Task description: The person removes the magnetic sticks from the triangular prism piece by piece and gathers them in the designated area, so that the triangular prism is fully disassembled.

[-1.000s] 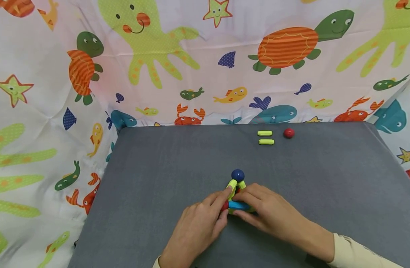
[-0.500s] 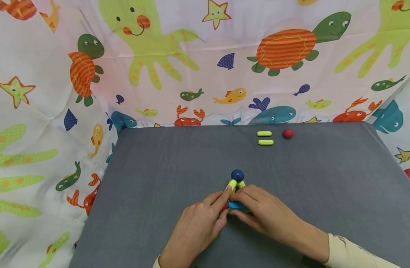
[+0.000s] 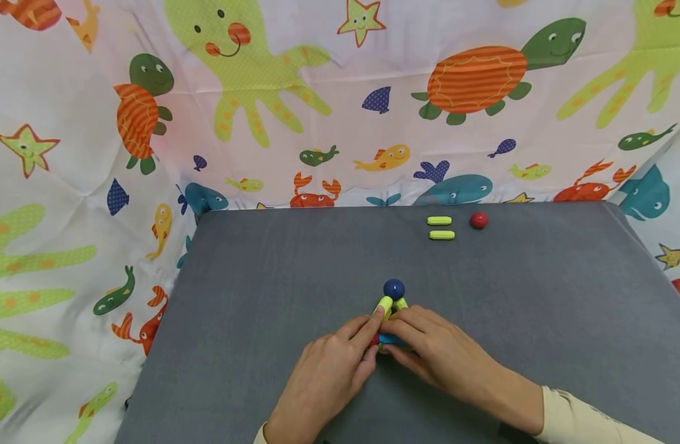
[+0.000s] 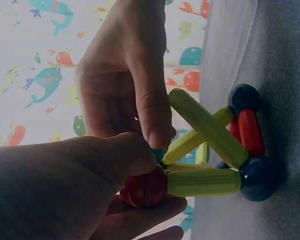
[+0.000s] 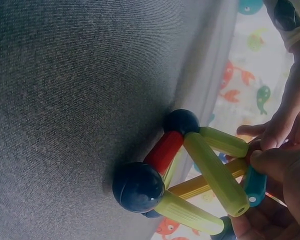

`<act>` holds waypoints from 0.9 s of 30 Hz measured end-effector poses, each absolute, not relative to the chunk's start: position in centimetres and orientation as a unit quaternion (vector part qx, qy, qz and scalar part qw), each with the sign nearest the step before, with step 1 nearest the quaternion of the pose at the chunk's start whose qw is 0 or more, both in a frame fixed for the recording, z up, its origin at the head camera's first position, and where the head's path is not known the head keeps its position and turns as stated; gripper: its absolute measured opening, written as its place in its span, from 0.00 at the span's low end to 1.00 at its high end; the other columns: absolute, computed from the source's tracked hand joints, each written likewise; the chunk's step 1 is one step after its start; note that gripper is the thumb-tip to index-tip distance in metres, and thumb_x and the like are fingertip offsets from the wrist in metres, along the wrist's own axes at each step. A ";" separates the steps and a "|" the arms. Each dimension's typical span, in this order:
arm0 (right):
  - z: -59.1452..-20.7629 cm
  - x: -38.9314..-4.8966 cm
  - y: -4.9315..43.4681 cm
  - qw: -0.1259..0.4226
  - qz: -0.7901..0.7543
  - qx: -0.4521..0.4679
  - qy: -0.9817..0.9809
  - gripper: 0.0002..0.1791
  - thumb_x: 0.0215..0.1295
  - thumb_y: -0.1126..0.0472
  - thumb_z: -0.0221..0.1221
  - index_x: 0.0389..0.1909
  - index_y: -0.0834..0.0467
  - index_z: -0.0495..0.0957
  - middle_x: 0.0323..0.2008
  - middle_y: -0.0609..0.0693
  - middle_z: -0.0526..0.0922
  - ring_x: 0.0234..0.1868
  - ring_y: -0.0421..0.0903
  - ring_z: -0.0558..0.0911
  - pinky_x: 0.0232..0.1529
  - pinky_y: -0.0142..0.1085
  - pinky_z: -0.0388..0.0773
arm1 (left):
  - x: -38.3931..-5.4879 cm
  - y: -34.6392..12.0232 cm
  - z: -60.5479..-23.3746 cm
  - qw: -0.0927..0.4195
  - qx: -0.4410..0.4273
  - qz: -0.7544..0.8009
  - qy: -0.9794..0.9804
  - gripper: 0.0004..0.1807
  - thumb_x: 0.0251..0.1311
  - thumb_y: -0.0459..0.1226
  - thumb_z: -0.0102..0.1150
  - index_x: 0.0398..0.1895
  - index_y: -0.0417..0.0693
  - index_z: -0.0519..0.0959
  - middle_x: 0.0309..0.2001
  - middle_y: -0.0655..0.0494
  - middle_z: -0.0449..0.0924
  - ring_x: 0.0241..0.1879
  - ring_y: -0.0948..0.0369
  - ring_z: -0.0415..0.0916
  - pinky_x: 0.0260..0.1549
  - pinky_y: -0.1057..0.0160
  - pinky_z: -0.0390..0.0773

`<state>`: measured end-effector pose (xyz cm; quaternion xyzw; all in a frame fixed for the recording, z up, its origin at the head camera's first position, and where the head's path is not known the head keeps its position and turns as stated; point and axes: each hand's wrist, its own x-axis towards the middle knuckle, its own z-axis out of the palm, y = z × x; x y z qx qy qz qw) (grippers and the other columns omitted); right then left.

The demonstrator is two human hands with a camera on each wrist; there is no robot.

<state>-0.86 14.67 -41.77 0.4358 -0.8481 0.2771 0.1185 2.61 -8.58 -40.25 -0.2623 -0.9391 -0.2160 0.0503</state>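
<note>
A small frame of toy magnetic rods and balls stands on the grey table, between both hands. My left hand (image 3: 331, 367) grips a red ball (image 4: 144, 187) between thumb and fingers. With thumb and fingertips, my right hand (image 3: 453, 351) pinches a blue rod (image 5: 255, 186) whose left end is at that ball. A yellow-green rod (image 4: 204, 183) runs from the red ball down to a dark blue ball (image 4: 259, 178) on the table. Another yellow-green rod (image 5: 217, 172) slants up with a bare end near the blue rod. A red rod (image 5: 163, 152) joins two dark blue balls low down.
Two loose yellow-green rods, a far one (image 3: 439, 221) and a nearer one (image 3: 442, 235), lie near the table's back edge. A loose red ball (image 3: 479, 220) is to their right. A cloth printed with sea animals (image 3: 340, 123) hangs behind and beside the grey table (image 3: 251, 277).
My right hand has shifted slightly left, and its fingers cover more of the blue rod. The left hand keeps its grip on the red ball.
</note>
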 end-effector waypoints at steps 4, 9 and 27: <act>-41.8 -0.7 14.7 0.124 0.276 0.436 -0.848 0.15 0.79 0.48 0.60 0.58 0.50 0.82 0.51 0.39 0.82 0.50 0.37 0.80 0.53 0.34 0.81 | 2.7 -8.6 -40.3 0.049 -0.265 -0.211 -0.940 0.32 0.73 0.41 0.66 0.79 0.58 0.71 0.59 0.59 0.85 0.26 0.69 0.78 0.25 0.67 0.81; -41.7 -0.7 14.7 0.119 0.269 0.432 -0.853 0.18 0.82 0.44 0.53 0.57 0.50 0.83 0.51 0.38 0.81 0.51 0.36 0.80 0.53 0.33 0.81 | 2.7 -8.5 -40.3 0.048 -0.264 -0.208 -0.941 0.32 0.73 0.42 0.66 0.79 0.58 0.71 0.59 0.59 0.85 0.27 0.69 0.78 0.26 0.66 0.82; -39.6 -4.1 19.1 0.142 0.238 0.355 -0.893 0.22 0.78 0.35 0.56 0.53 0.46 0.86 0.47 0.38 0.82 0.47 0.35 0.80 0.44 0.37 0.86 | 2.4 -8.3 -40.1 0.035 -0.257 -0.194 -0.946 0.34 0.72 0.42 0.67 0.79 0.61 0.70 0.57 0.59 0.85 0.24 0.68 0.73 0.24 0.67 0.80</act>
